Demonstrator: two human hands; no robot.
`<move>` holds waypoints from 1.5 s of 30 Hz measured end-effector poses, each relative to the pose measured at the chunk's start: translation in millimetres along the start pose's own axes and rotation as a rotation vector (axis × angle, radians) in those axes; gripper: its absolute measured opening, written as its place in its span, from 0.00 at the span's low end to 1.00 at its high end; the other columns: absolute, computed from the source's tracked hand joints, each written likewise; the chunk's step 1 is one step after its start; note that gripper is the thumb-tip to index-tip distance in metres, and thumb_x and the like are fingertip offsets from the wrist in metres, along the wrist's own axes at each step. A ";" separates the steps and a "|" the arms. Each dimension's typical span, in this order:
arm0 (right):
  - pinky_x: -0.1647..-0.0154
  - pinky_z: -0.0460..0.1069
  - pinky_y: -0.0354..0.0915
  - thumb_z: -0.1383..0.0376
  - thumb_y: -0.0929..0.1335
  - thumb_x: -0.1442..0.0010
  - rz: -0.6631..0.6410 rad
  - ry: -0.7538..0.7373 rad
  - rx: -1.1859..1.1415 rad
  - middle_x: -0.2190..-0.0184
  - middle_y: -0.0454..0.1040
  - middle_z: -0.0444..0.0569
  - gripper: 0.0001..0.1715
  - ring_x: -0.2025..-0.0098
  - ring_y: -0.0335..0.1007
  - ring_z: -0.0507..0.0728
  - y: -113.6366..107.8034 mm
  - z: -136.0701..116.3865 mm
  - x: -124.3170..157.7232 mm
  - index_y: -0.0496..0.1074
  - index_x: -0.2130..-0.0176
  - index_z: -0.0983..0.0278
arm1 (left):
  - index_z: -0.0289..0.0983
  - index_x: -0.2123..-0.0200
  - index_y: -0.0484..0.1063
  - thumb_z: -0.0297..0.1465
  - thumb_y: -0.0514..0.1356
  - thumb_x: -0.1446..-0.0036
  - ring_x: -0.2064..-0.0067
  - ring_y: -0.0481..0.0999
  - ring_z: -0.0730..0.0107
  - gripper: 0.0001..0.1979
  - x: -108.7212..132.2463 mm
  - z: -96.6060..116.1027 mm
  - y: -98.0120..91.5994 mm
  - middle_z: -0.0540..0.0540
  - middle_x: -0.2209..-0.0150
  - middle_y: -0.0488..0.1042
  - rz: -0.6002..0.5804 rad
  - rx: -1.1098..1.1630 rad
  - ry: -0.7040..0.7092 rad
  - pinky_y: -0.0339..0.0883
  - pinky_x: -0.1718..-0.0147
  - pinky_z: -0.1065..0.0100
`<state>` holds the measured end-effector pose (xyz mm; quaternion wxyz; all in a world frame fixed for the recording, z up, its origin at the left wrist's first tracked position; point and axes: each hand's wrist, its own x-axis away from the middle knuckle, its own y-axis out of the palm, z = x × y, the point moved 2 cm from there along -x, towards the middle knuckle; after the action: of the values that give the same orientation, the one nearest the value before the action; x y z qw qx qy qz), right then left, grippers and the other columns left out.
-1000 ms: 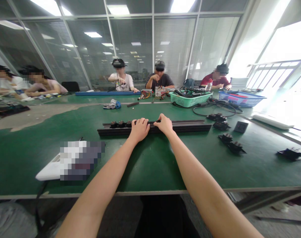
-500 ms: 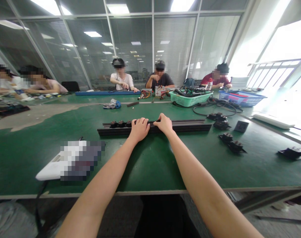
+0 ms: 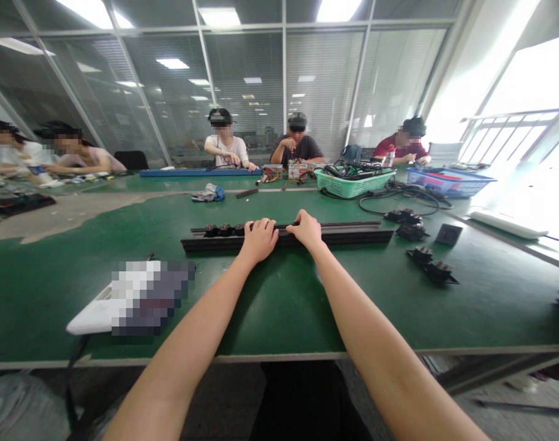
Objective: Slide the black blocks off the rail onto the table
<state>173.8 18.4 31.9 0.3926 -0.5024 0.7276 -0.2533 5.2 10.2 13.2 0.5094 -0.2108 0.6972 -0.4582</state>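
Note:
A long black rail lies crosswise on the green table in front of me. Several round black modules sit in its channel on the left half. My left hand is wrapped over the rail's middle, fingers curled beside the row of modules and partly covering it. Just to the right, my right hand is closed in a pinch at the channel, thumb and forefinger meeting around something dark. What it pinches is too small and hidden to name.
Loose black modules on square plates lie to the right. A white device rests at left. Farther back are a green basket, a blue basket, cables and a crumpled glove. Several people sit around the table.
My right hand has shifted very slightly right along the rail; my left hand stays put. A black module at the far right has moved to the picture's edge, where another person's fingers show.

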 end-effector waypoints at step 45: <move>0.58 0.50 0.65 0.63 0.75 0.42 -0.080 0.034 0.107 0.60 0.80 0.48 0.12 0.55 0.76 0.60 -19.2 10.0 -7.4 0.69 0.62 0.58 | 0.40 0.41 0.70 0.36 0.48 0.26 0.39 0.72 0.51 0.18 0.3 -0.6 0.9 0.37 0.41 0.75 0.018 -0.001 0.005 0.54 0.38 0.49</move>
<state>193.6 18.4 43.3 0.3961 -0.5049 0.6990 -0.3156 4.6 10.7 12.3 0.5117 -0.2040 0.7004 -0.4538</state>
